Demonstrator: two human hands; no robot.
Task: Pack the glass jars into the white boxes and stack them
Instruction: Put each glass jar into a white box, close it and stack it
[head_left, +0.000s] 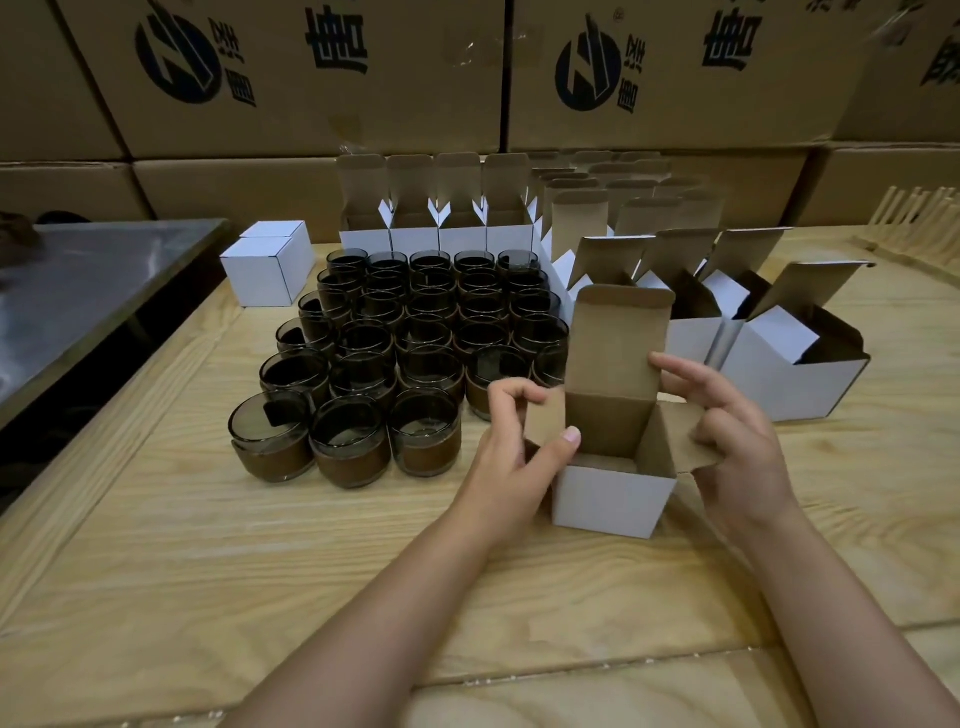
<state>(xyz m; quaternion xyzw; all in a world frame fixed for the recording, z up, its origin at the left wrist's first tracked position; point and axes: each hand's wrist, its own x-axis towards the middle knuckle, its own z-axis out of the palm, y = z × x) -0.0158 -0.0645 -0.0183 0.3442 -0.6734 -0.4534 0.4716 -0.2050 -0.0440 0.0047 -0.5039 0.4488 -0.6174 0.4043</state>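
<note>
Early days. Left hand (511, 447) and right hand (727, 431) each pinch a side flap of the open white box (608, 493) on the worktop (208, 545); it looks empty. Rows of glass jars (395, 343) wait unpacked alongside; only two closed boxes (265, 270) sit beyond.

Behind the glass jars (415, 332), the left carton (322, 124) and the right carton (691, 114) each carry a dark blue round logo (174, 57) with an angular mark. Small characters stand beside it and larger characters (336, 39) further right, none clear enough to read.
</note>
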